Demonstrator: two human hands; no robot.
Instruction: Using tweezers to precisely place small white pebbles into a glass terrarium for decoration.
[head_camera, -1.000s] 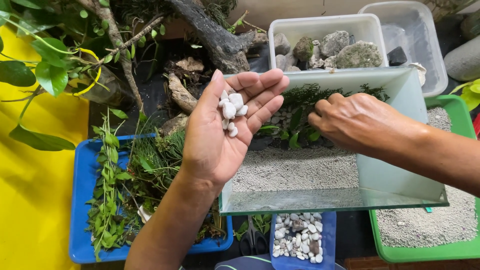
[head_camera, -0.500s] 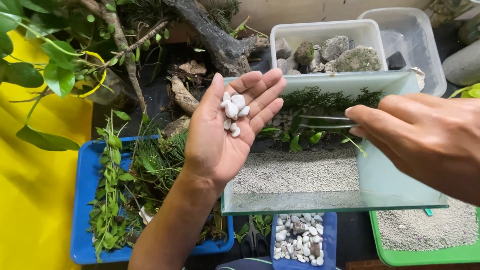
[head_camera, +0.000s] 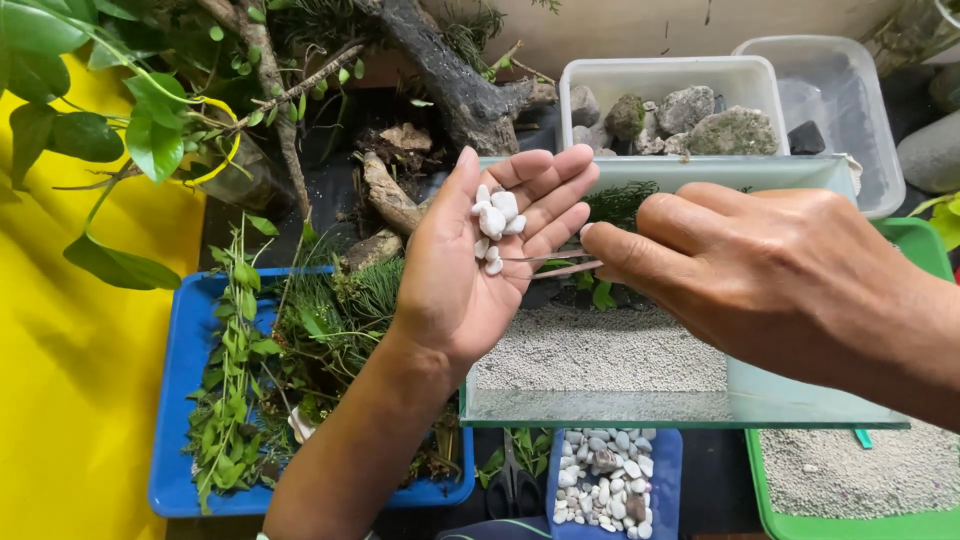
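Note:
My left hand (head_camera: 470, 270) is held palm up over the left end of a glass tank (head_camera: 800, 385), with several white pebbles (head_camera: 494, 222) lying on its fingers and palm. My right hand (head_camera: 740, 270) grips thin metal tweezers (head_camera: 545, 263), whose tips reach to the pebbles in my left palm. The tank holds a bed of grey gravel (head_camera: 600, 350) and small green plants (head_camera: 615, 205) at the back, partly hidden by both hands.
A blue tray of green plants (head_camera: 240, 380) sits at left. A small blue tray of white pebbles (head_camera: 605, 485) and scissors (head_camera: 512, 480) lie in front. A green tray of gravel (head_camera: 860, 470) is at right. Tubs of rocks (head_camera: 680, 110), driftwood (head_camera: 450, 80) and leafy branches stand behind.
My right hand came out of the tank with the tweezers and moved left, bringing their tips to the pebbles in my left palm. The left hand stayed put.

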